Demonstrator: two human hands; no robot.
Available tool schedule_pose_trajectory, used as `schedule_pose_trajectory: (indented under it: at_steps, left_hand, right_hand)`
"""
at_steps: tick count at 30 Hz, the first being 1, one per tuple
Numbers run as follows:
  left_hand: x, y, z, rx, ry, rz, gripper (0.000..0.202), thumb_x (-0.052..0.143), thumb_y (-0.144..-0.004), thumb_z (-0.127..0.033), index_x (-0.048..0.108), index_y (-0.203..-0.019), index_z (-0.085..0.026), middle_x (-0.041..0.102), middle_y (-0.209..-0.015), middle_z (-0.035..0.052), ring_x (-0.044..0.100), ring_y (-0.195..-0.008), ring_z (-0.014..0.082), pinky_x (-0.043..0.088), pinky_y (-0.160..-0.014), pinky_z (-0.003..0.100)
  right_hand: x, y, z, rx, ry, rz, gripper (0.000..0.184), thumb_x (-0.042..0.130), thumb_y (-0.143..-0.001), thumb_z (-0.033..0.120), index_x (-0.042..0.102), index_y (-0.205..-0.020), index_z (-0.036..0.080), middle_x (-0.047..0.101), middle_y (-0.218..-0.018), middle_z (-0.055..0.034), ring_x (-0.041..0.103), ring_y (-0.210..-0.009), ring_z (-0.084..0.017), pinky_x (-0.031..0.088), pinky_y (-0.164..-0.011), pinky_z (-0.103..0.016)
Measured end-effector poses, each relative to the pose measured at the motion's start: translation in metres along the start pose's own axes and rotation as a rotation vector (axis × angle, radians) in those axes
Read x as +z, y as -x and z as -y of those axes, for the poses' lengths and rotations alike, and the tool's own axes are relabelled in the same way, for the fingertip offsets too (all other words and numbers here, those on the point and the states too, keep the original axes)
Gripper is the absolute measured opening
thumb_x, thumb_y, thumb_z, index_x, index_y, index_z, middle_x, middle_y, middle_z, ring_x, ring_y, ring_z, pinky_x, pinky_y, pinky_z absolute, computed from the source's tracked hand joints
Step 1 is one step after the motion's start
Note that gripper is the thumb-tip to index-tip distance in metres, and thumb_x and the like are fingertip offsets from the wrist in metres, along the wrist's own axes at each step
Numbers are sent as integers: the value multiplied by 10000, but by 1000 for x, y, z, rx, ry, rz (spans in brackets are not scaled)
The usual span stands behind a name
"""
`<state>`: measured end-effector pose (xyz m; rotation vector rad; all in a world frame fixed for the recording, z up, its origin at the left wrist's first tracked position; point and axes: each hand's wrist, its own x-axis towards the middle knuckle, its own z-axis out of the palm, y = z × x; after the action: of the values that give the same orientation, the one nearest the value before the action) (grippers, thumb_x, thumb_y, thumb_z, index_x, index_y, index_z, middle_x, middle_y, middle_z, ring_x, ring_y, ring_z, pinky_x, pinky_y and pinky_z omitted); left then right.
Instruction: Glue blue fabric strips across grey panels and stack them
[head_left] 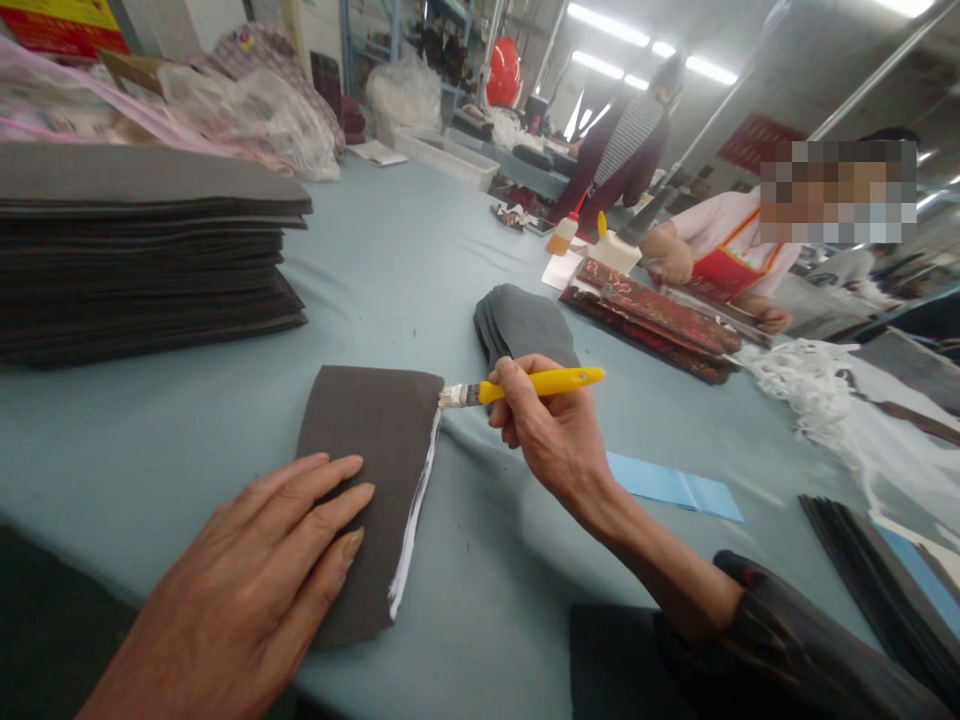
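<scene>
Left hand (266,565) flat on dark-grey rectangular sheet stack (386,440), fingers extended; right hand (553,420) right of stack, fingers curled, pinching.

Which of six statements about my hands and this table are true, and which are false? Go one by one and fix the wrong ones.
1. The right hand holds the brush. True.
2. A white line runs along the dark piece's right edge. True.
3. The left hand is raised off the dark piece. False: its fingers rest on it.
4. The bristles point away from the dark piece. False: they are at its far right corner.
5. A tall stack stands at the left. True.
6. The blue strip lies on the tall stack. False: it lies on the table by the right wrist.
</scene>
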<state>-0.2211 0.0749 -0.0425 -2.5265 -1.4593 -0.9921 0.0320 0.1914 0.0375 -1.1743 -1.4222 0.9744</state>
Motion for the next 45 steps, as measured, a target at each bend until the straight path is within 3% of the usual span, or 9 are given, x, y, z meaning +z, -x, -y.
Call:
schedule_pose_trajectory:
  at_steps: [5,11,15,22,30,36,41,45]
  left_hand:
    - [0,-1,0,-5,-2,-15,393,503,-1083,-284,625,-1456,-267,668,-1514,16,526,-1482,201,271,-1330,315]
    - [0,-3,0,-26,-16,-24,375,516,-1079,-328,656,-1426,-303,718,-1469,1,614,-1403,227,421,-1249,372]
    - [2,0,0,-48,-14,5,399,508,-1080,-328,629,-1460,-321,695,-1505,1,587,-1437,245,405,-1256,411]
    - [0,-1,-2,-25,-18,6,367,480,-1096,-302,615,-1437,-287,675,-1508,17,552,-1451,222,338,-1267,372]
    - [-4,-7,-4,-1,-51,-13,345,460,-1112,-310,622,-1412,-263,703,-1453,38,586,-1396,225,379,-1209,378]
    - [-4,-9,-6,-8,-66,-21,314,483,-1100,-329,670,-1343,-262,727,-1445,35,633,-1363,247,449,-1169,401]
    - [-5,-11,-6,-11,-77,-33,325,491,-1094,-348,710,-1316,-256,745,-1432,40,672,-1333,261,516,-1132,421]
    - [-8,-11,-9,-6,-144,-20,364,443,-1107,-383,724,-1299,-252,763,-1409,57,711,-1291,294,576,-1052,481]
  right_hand:
    - [2,-10,-2,-13,-3,-35,470,776,-917,653,671,-820,206,649,-570,34,537,-449,-88,440,-435,-213]
    - [4,-18,1,1,-28,-83,483,824,-873,657,670,-827,201,654,-568,38,528,-439,-82,430,-421,-210]
    - [7,-19,-1,-2,-29,-84,428,788,-921,607,674,-841,202,665,-580,35,545,-453,-82,439,-440,-208]
    - [8,-17,-7,21,-16,-42,469,772,-911,647,675,-803,201,644,-542,35,524,-433,-84,410,-433,-215]
    - [4,-13,8,-7,18,-58,481,754,-912,652,659,-758,207,585,-482,44,470,-407,-84,393,-419,-228]
    - [7,-16,3,2,15,-55,479,765,-906,657,665,-788,204,626,-526,34,503,-424,-86,412,-428,-219]
    - [-1,0,4,60,25,-7,493,755,-906,674,669,-777,206,610,-499,32,486,-406,-93,395,-412,-225]
    - [-16,12,19,47,-8,-31,516,792,-855,702,657,-758,214,574,-465,45,458,-386,-96,373,-395,-230]
